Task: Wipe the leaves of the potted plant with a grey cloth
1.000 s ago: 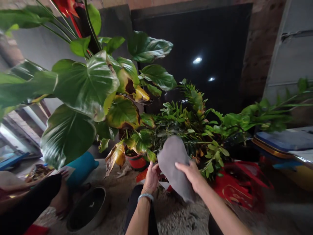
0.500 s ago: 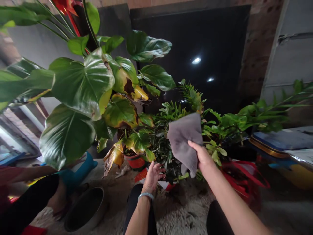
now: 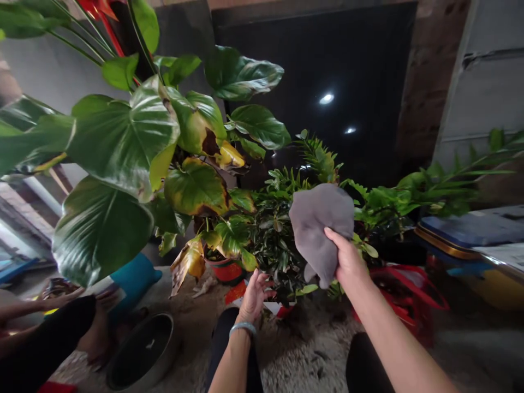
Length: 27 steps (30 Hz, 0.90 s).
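Note:
My right hand (image 3: 349, 257) grips a grey cloth (image 3: 319, 224), thumb on top, and holds it up in front of a bushy plant with small dark leaves (image 3: 272, 240). The cloth hides part of that plant. Low beside the same foliage is my left hand (image 3: 254, 295), its fingers apart and slightly curled, with nothing in it; whether the fingertips touch the leaves I cannot tell. To the left rises a plant with large glossy leaves (image 3: 123, 128), some of them yellow and brown. Its red pot (image 3: 224, 270) shows below.
A dark basin (image 3: 141, 352) stands on the ground at lower left, near another person's leg (image 3: 53, 333) and a blue bag (image 3: 133, 278). On the right are a red bag (image 3: 409, 295) and a lidded box (image 3: 462, 234). A black panel (image 3: 311, 65) backs the plants.
The cloth has shifted slightly right and spread into a rounder shape in my right hand. My left hand stays nearly in place. The whole view has moved a little.

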Available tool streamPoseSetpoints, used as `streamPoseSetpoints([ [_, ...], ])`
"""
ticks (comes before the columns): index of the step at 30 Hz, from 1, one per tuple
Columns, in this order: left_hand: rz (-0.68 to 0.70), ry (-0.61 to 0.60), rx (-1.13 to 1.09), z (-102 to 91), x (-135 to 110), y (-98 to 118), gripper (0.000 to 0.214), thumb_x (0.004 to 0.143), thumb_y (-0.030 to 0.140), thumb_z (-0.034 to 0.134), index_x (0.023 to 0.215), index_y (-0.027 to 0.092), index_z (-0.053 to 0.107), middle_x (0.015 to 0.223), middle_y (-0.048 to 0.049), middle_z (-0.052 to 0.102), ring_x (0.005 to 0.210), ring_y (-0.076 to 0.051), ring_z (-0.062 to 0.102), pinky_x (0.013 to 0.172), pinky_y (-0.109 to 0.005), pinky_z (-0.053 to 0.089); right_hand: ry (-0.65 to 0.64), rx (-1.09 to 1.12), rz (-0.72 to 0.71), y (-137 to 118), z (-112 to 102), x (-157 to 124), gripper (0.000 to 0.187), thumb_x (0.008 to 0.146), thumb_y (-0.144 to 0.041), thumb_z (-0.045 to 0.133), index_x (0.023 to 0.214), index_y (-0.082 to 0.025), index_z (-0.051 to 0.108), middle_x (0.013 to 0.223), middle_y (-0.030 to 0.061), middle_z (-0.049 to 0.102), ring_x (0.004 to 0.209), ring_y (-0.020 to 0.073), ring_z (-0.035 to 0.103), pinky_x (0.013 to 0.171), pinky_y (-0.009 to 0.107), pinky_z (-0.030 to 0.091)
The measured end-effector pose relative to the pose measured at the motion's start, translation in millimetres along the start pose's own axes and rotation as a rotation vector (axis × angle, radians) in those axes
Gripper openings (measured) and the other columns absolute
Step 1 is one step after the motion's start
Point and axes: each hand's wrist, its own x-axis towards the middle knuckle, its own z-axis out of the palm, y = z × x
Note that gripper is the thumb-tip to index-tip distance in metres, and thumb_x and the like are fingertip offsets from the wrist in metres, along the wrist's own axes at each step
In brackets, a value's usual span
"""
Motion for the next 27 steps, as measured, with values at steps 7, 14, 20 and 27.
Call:
streamPoseSetpoints([
  [7,0.031,0.008,0.063,2.5,-1,0,0.048,0.068,0.061,0.067,0.088,0.018,0.067,0.093,-0.0079,0.068,0.081,-0.023,0.059,0.068,-0.033,0.043,-0.036,-0.143,0.500,69,-39,-44,0.024,0.058,-0.039,0.074,0.071,-0.021,0.071,0.070,0.0105,0.077,0.083,0.0337,0.073,0.075,0.042,0.059],
  [14,0.022,0.009,0.036,-3.6,3,-4,0.045,0.068,0.061,0.068,0.080,0.018,0.066,0.095,-0.0084,0.067,0.083,-0.023,0.059,0.072,-0.035,0.043,-0.009,-0.022,0.055,14,-18,-36,0.037,0.053,-0.034,0.078,0.087,-0.019,0.071,0.088,0.0062,0.079,0.094,0.0312,0.072,0.081,0.040,0.058],
  [20,0.035,0.031,0.056,-4.2,5,-5,0.046,0.066,0.061,0.070,0.080,0.017,0.066,0.093,-0.0079,0.067,0.081,-0.023,0.058,0.072,-0.035,0.042,-0.071,0.000,0.295,27,5,-15,0.019,0.057,-0.029,0.071,0.074,-0.021,0.069,0.069,0.0062,0.077,0.085,0.0314,0.073,0.078,0.041,0.059],
  [27,0.004,-0.022,0.044,-2.6,0,-1,0.049,0.062,0.063,0.072,0.081,0.017,0.070,0.079,-0.0070,0.068,0.077,-0.023,0.060,0.067,-0.034,0.045,-0.128,-0.188,0.600,59,-57,-68,0.031,0.058,-0.042,0.076,0.075,-0.017,0.071,0.065,0.0118,0.075,0.085,0.0358,0.073,0.075,0.044,0.059],
])
